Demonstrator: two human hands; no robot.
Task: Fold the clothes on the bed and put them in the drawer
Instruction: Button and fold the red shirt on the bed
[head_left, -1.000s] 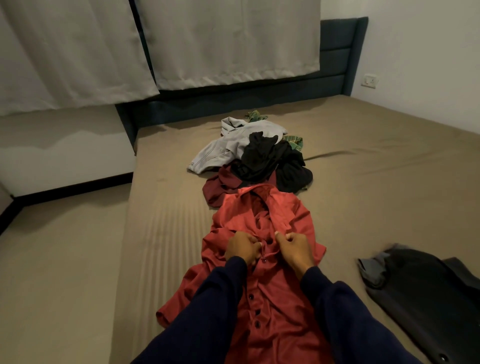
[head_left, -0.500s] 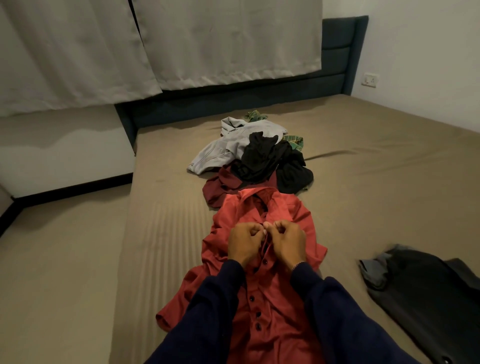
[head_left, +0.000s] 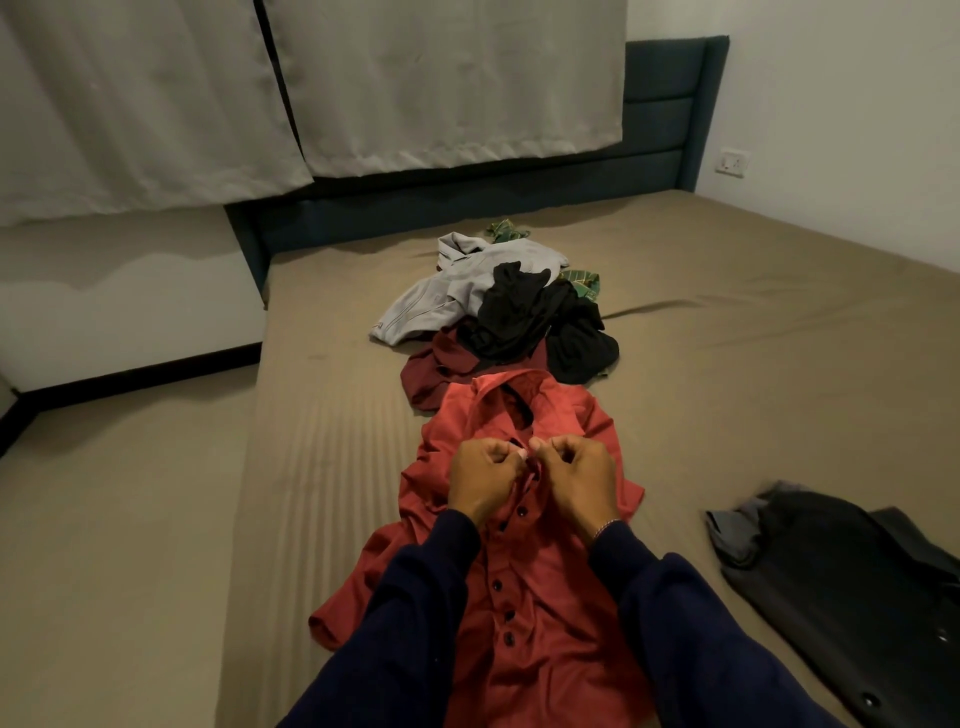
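Early days, I'd say: both hands, left hand (head_left: 485, 480) and right hand (head_left: 576, 478), pinch the red shirt (head_left: 530, 613)'s placket near the collar as it lies buttoned but unfolded on the bed (head_left: 322, 467), the pile (head_left: 498, 312) beyond untouched, no drawer in sight.

red button-front shirt (head_left: 524, 582): flat, near centre of bed | dark jacket (head_left: 852, 587): near right | crumpled grey, black, maroon, green clothes pile (head_left: 498, 312): far centre
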